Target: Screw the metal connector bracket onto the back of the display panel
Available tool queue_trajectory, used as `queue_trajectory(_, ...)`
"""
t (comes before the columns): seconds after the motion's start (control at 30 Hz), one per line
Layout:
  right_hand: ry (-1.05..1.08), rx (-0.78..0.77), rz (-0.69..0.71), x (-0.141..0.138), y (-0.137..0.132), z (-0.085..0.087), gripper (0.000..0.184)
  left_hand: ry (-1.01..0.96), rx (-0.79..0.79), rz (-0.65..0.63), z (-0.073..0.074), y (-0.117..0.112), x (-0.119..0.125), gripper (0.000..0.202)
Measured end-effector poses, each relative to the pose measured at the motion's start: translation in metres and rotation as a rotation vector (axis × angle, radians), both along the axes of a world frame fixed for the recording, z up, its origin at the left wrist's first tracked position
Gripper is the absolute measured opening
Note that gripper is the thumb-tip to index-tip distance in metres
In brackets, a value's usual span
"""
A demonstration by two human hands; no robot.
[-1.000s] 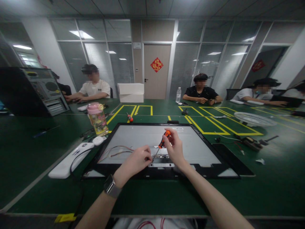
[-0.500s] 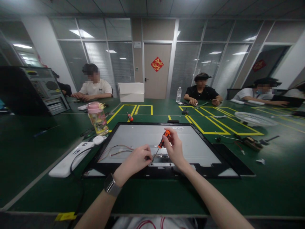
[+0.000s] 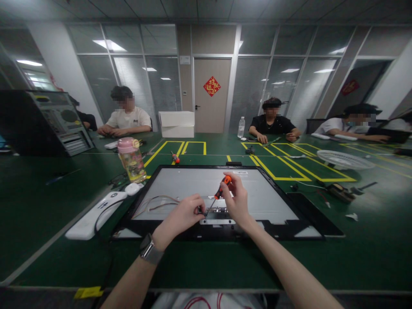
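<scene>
A flat display panel (image 3: pixel 180 184) with a grey back and black frame lies on the green table. My right hand (image 3: pixel 237 198) is closed round the orange and black handle of a screwdriver (image 3: pixel 219 191). Its shaft slants down to the left, with the tip at a small metal bracket (image 3: pixel 218 222) near the panel's front edge. At that tip, my left hand (image 3: pixel 188 210) is pinched, its fingertips by the bracket; whatever they hold is too small to make out. Thin wires (image 3: pixel 157 201) run over the panel left of my left hand.
A white power bank (image 3: pixel 95 216) with a black cable and a pink-lidded bottle (image 3: pixel 131 161) stand left. A black slab (image 3: pixel 317 216) lies against the panel's right side. Beyond are a computer case (image 3: pixel 48 122), a white box (image 3: pixel 177 124), a white ring (image 3: pixel 343 159) and several seated people.
My hands stay almost in place, with the screwdriver still at the bracket. Across the table, the hand of the person in black has shifted slightly.
</scene>
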State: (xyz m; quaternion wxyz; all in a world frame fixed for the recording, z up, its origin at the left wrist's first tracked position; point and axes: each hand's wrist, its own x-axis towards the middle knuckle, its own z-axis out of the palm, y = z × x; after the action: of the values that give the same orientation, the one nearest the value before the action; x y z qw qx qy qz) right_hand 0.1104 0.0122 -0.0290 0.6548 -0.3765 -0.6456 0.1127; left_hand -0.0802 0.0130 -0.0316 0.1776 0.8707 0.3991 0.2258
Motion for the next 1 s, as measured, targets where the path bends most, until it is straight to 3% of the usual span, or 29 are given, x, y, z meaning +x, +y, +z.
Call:
queue_trajectory(0.53,-0.017,-0.020,0.032,-0.0018,-0.0003,-0.0012,0.025,-0.002,0.013,-0.007,-0.0037,0.0009,0.0009,0.012)
queue_trajectory(1.0,-0.209,0.081,0.055,-0.0034,-0.0049,0.0073,0.026,0.007,0.028,0.001,-0.0039,0.0004,0.0018,0.011)
